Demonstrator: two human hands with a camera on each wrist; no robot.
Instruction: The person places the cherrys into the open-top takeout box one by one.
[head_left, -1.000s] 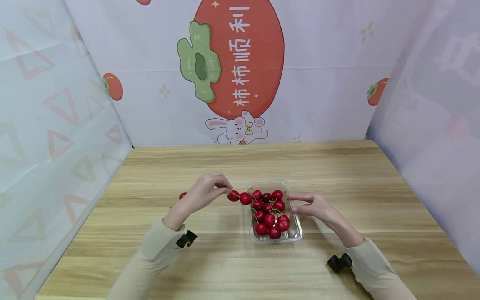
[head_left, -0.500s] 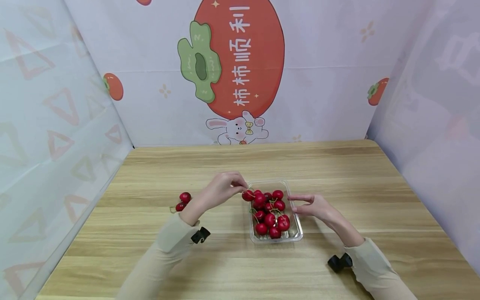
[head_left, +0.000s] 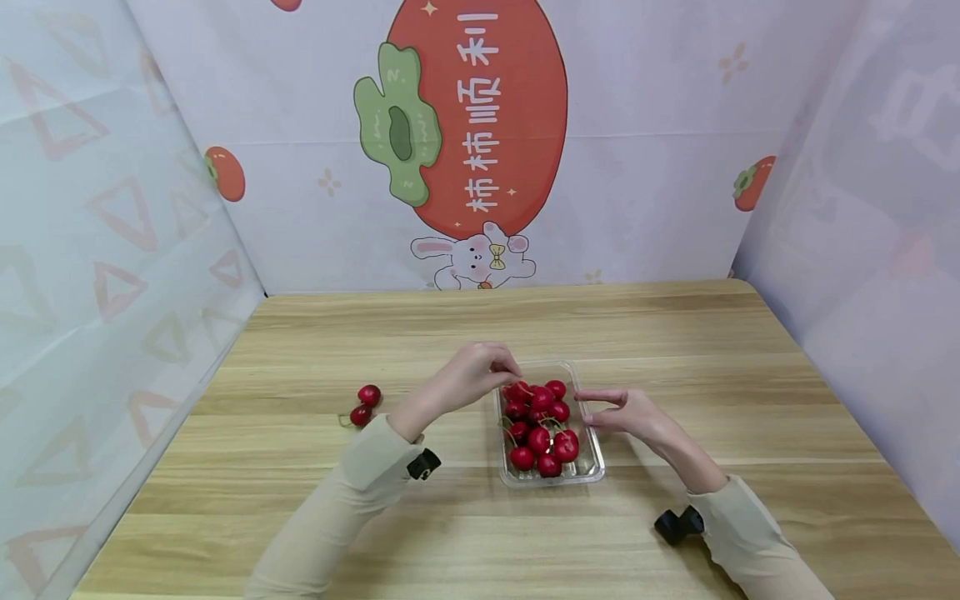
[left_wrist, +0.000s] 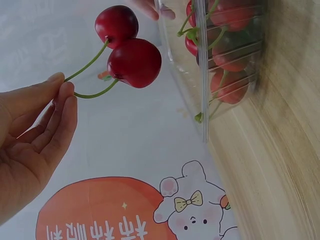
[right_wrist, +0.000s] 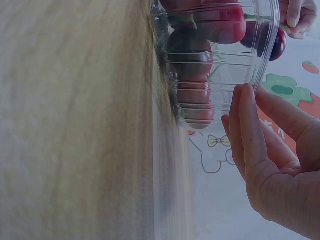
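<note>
My left hand (head_left: 476,375) pinches the green stems of two joined red cherries (left_wrist: 134,62) between thumb and fingertips. In the head view, that pair hangs over the upper left part of a clear plastic container (head_left: 597,471) with several cherries (head_left: 566,446) inside. From the left wrist, the pair looks apart from the container wall. My right hand (head_left: 626,414) touches the container's right rim, its fingers fairly straight and spread along the edge. The right wrist view shows those fingertips (right_wrist: 246,92) against the clear wall near the rim. The cherries under my left fingertips are partly hidden.
Another two cherries (head_left: 365,406) with stems lie on the wooden table (head_left: 420,533), left of the container and near my left forearm. A printed cloth backdrop (head_left: 637,208) stands behind the table, with pale cloth sides to left and right.
My left hand has moved right, bringing the cherry pair from left of the container to over its cherries. The two cherries on the table have come into view. The right hand keeps its place.
</note>
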